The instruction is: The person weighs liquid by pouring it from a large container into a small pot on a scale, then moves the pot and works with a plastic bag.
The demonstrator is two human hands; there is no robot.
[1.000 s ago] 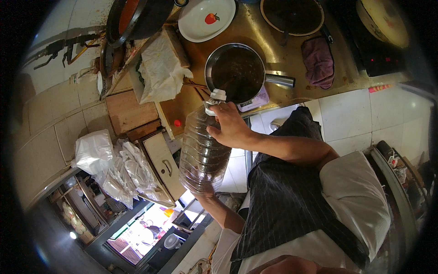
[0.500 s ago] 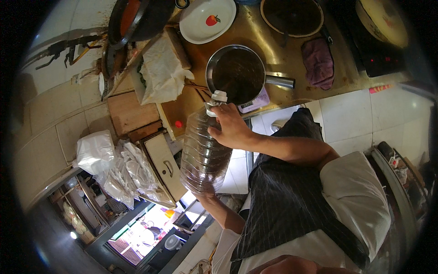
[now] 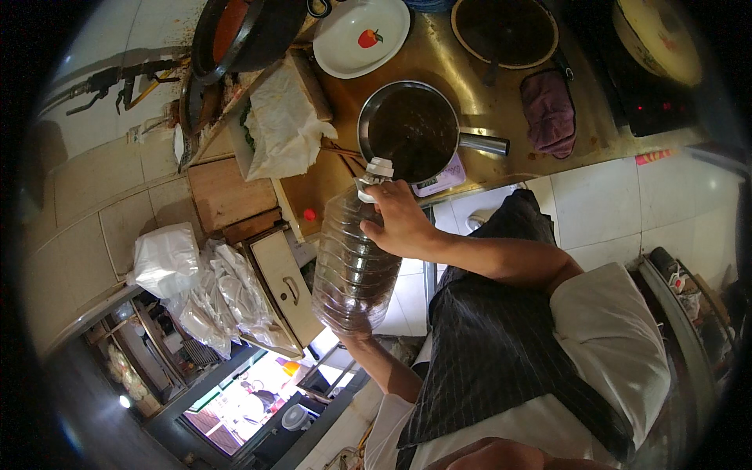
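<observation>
The worktop (image 3: 462, 59) carries a pan (image 3: 413, 130) of dark liquid. A big clear bottle (image 3: 354, 262) is tipped up over the worktop's edge, mouth at the pan's rim. The right hand (image 3: 399, 223) has its grip clamped round the bottle's neck, the left hand (image 3: 354, 335) cups its base.

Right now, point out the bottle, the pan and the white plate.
bottle (image 3: 352, 266), head view, on its ribbed clear body
pan (image 3: 413, 131), head view, on the dark inside of it
white plate (image 3: 345, 43), head view, on its bare white face
</observation>
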